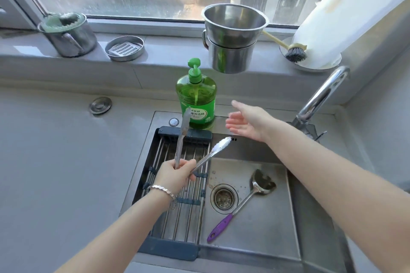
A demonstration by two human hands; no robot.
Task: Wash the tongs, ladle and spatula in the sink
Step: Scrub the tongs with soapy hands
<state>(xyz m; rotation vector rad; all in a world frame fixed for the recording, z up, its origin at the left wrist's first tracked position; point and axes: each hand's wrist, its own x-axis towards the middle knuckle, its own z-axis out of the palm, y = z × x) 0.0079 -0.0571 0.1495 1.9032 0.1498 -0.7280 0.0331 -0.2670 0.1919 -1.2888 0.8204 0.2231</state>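
My left hand (176,174) grips the hinge end of the steel tongs (213,153) above the drying rack, their two arms spread apart and pointing away from me. My right hand (246,123) hovers with fingers straight, holding nothing, just right of the green dish soap bottle (196,99). A steel ladle with a purple handle (244,201) lies on the floor of the steel sink (266,239), its bowl beside the drain (224,198). No spatula is visible.
A slatted drying rack (177,213) spans the sink's left half. The chrome faucet (321,95) rises at the right. On the sill stand stacked steel pots (233,40), a soap dish (124,48), a scrubber cup (68,33), a dish brush (292,50) and a paper towel roll (346,13).
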